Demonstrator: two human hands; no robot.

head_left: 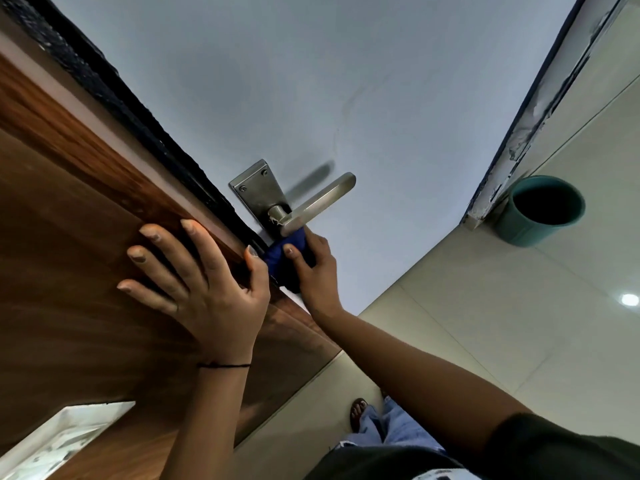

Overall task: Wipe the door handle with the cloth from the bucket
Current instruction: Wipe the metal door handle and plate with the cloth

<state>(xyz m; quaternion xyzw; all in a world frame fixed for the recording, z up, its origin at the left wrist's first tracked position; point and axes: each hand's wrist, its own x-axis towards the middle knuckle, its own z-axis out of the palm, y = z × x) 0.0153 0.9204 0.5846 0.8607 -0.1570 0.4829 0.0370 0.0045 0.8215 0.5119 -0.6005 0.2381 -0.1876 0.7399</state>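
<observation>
Spread flat at centre-left, the left hand [194, 289] steadies the wooden door [69, 209] while the right hand [315, 271] pinches the blue cloth [287, 249] beneath the handle [318, 202].

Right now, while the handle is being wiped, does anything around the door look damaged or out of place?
Yes: the door frame edge on the right, just above the teal bucket, has chipped, peeling paint showing white patches. The metal handle and its plate look intact, with the blue cloth in the right hand just below the lever.
</observation>
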